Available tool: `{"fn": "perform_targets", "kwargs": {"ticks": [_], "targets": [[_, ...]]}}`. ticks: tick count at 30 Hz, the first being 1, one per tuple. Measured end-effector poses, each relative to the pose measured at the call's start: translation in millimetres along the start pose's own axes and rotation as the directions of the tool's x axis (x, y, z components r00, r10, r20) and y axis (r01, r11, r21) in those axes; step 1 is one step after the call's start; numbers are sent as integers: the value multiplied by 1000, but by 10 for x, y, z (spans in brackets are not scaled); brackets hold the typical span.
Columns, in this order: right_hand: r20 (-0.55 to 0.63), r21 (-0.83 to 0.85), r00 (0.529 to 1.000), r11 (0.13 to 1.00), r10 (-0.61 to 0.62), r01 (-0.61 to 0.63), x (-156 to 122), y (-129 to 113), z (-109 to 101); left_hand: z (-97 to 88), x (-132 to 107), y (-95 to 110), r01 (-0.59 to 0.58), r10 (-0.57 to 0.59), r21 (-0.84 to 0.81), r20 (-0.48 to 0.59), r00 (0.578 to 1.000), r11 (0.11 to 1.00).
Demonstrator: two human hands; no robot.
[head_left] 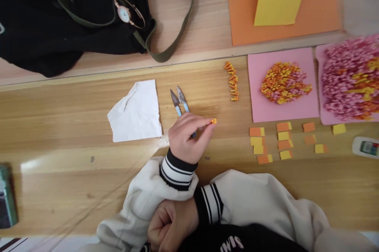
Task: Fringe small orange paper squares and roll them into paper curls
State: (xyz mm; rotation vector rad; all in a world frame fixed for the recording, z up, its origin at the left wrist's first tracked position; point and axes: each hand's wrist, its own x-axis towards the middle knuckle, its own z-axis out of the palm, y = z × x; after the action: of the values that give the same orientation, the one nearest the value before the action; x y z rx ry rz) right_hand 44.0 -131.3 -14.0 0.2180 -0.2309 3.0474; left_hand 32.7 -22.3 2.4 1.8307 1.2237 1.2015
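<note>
My left hand [189, 137] is over the table, thumb and forefinger pinching a tiny orange-and-yellow paper flower [213, 121]. Just beyond its knuckles lie thread snips [179, 100] with blue handles, partly hidden by the hand. My right hand [174, 224] is curled closed low against my body, beneath the left forearm; whatever its fingers may hold is hidden. Right of the snips runs a row of small orange flowers [233, 82]. A pink sheet [256, 106] bears a pile of orange, yellow and pink flowers [282, 82].
Torn white paper [136, 113] lies left of the snips. Several orange and yellow paper pieces [284, 135] sit below the pink sheet, near a white glue container [366, 147]. More flowers [349, 78] lie far right. Behind are a black bag [97, 19], a wristwatch [124, 14] and orange card [242, 15].
</note>
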Motion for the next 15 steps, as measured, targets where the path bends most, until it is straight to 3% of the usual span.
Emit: {"fn": "perform_targets", "kwargs": {"ticks": [5, 7, 11, 15], "targets": [[40, -92, 999, 996, 20, -16, -51, -152, 48, 85, -6, -55, -91, 93, 27, -59, 994, 995], [98, -100, 995, 995, -14, 24, -63, -160, 29, 122, -2, -71, -67, 69, 27, -72, 995, 997], [179, 19, 959, 976, -219, 219, -71, -198, 19, 135, 49, -47, 72, -70, 49, -58, 996, 996], [224, 17, 951, 976, -214, 216, -79, -258, 51, 99, 118, 44, 249, -256, 119, 42, 966, 961]]}}
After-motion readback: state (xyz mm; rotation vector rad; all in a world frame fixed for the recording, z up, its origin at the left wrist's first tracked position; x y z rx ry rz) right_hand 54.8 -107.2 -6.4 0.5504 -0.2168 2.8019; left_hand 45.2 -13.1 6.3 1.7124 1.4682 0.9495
